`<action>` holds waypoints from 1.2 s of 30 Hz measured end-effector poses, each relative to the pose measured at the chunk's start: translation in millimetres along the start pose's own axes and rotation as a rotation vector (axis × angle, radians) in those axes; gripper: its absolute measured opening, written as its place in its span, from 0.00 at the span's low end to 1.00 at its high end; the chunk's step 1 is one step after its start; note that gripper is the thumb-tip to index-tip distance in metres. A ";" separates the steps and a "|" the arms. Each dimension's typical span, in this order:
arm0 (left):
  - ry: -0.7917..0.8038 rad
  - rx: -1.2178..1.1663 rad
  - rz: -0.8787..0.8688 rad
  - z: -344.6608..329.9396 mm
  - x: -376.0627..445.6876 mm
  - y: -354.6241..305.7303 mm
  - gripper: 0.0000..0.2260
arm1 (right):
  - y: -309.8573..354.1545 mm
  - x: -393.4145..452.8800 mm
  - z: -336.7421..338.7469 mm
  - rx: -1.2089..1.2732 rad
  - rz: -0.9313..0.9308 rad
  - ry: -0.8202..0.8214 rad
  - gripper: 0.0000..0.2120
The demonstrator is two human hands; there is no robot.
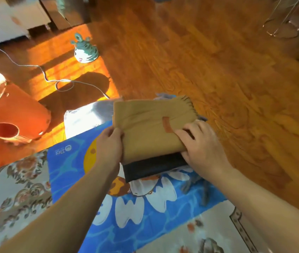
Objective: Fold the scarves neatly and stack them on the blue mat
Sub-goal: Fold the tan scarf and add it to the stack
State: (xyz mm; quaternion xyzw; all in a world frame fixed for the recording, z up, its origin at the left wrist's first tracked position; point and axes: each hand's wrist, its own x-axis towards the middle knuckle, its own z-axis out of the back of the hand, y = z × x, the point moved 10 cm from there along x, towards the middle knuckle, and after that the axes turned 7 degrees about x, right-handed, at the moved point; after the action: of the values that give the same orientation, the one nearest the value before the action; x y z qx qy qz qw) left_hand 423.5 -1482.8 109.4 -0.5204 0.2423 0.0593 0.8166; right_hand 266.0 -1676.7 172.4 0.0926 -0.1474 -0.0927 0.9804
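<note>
Fingers of the left hand and right hand grip opposite side edges of the folded tan fringed scarf, lying atop the folded dark scarf on the blue flower-print mat; fringe points away.

Hard sunlight enters from the upper left, well beyond the left hand; it blows out the white bag just past that hand and saturates the orange floor patch; long dark shadows fall toward the hands. Right of the right hand the floor is evenly lit; frame is soft overall; wide-angle stretch smears the far corners.
</note>
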 end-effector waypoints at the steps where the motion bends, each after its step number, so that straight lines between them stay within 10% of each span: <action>1: 0.015 0.062 0.025 -0.4 2.9 4.1 0.10 | 3.9 -1.6 -9.1 0.008 0.018 0.081 0.24; 5: 0.223 0.097 0.329 -17.6 7.3 49.7 0.33 | -13.3 -22.2 -38.9 0.150 -0.292 0.321 0.28; 9: 0.318 -0.037 0.469 -40.2 -10.8 66.1 0.21 | -36.0 -34.8 -73.8 0.455 -0.770 0.402 0.29; 21: 0.175 0.102 0.252 -10.1 -16.2 46.1 0.36 | -46.2 -6.9 -57.1 0.375 -0.821 0.492 0.28; 26: 0.033 0.189 0.113 75.8 -55.2 -9.5 0.24 | 35.7 14.7 27.5 0.182 -0.657 0.398 0.29; 36: 0.092 0.468 0.052 377.6 -212.5 -20.8 0.07 | 406.2 43.5 79.1 0.239 -0.052 0.884 0.19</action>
State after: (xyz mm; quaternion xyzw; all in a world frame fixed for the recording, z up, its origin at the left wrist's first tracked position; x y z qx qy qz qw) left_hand 370.9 -1127.4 352.3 -0.3130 0.2997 -0.0014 0.9012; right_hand 345.4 -1305.7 343.4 0.2394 0.2778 -0.0512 0.9289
